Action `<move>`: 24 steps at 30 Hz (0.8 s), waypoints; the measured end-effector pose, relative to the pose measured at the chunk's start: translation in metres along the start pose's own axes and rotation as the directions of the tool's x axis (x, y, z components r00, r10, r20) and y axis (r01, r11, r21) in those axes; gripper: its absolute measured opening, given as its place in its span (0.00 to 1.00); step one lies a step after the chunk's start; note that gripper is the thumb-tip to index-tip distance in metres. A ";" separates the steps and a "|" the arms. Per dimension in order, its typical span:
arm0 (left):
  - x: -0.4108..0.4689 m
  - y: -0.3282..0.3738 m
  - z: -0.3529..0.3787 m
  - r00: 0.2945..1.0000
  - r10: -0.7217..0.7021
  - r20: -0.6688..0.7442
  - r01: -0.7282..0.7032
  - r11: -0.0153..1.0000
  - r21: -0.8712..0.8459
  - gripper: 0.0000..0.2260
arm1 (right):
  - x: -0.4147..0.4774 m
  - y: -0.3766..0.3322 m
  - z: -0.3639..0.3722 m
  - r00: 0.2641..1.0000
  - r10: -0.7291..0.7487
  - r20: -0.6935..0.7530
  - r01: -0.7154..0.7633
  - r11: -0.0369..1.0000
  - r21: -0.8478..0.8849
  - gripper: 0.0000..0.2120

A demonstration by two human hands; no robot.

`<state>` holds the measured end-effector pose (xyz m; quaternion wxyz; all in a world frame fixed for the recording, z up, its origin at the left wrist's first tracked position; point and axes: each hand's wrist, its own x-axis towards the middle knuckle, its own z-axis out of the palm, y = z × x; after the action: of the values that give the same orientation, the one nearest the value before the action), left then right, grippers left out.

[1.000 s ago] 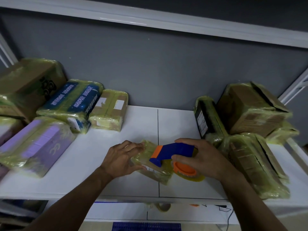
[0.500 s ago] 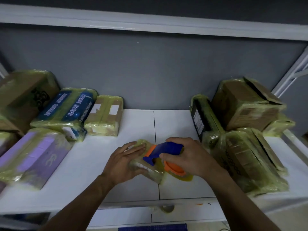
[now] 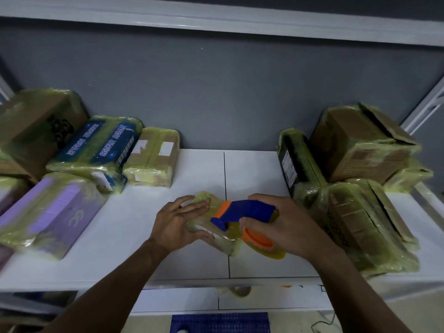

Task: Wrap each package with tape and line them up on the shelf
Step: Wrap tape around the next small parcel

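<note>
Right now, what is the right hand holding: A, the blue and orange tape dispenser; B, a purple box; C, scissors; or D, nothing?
A: the right hand grips the tape dispenser over the small package that the left hand holds.

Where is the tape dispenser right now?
Head view, centre front of the shelf: the right hand grips the tape dispenser against the small package the left hand holds.
</note>
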<state>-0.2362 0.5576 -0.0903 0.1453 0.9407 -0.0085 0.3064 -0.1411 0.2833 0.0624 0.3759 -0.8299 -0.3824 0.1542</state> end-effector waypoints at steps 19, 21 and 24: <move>0.012 -0.009 -0.007 0.990 0.076 0.117 -0.096 0.979 0.182 0.43 | -0.012 0.017 0.024 0.993 0.026 -0.118 -0.012 0.993 0.116 0.14; 0.011 0.004 0.002 0.985 0.114 0.130 -0.128 0.986 0.104 0.45 | -0.011 0.017 0.021 0.994 0.032 -0.104 -0.019 0.992 0.123 0.15; 0.006 0.015 0.014 0.993 0.059 0.104 -0.067 0.995 0.068 0.44 | -0.012 0.016 0.019 0.997 0.030 -0.072 -0.020 0.991 0.135 0.13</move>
<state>-0.2249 0.5396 -0.0931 0.1014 0.9589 -0.0347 0.2626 -0.1508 0.2773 0.0378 0.4427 -0.8127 -0.3464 0.1533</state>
